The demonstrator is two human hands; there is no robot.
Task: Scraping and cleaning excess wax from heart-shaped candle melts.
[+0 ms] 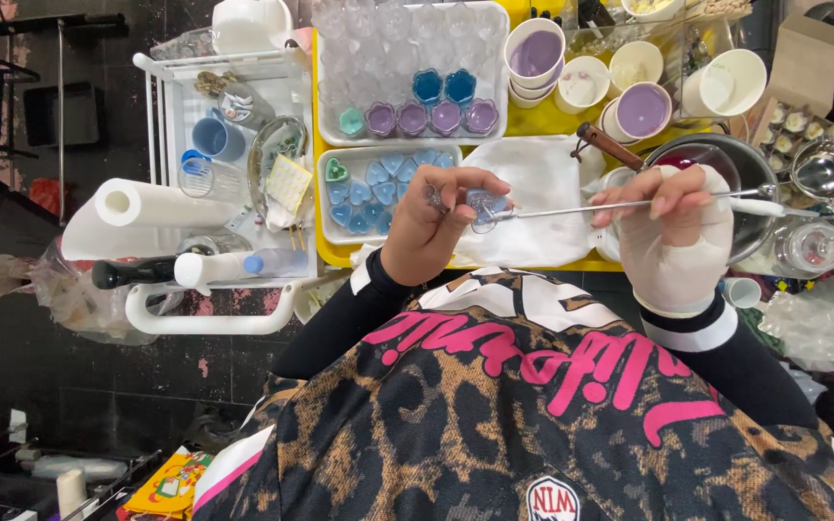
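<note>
My left hand (429, 227) is bare and grips a small clear glass holder (486, 204) with pale blue inside, held above a white cloth (533, 183). My right hand (673, 241) wears a white glove and pinches a long thin metal rod (571, 207). The rod's tip touches the holder, and its white-tipped end points right. Behind my left hand lies a white tray of blue heart-shaped candles (364, 193). My patterned shirt with pink lettering fills the bottom of the view.
A larger white tray (494, 19) holds clear cups and several purple and blue candles. Paper cups of purple wax (641, 108) stand at the back right, and a metal pot (740, 164) is by my right hand. A white cart (161, 106) with a paper towel roll (161, 205) is on the left.
</note>
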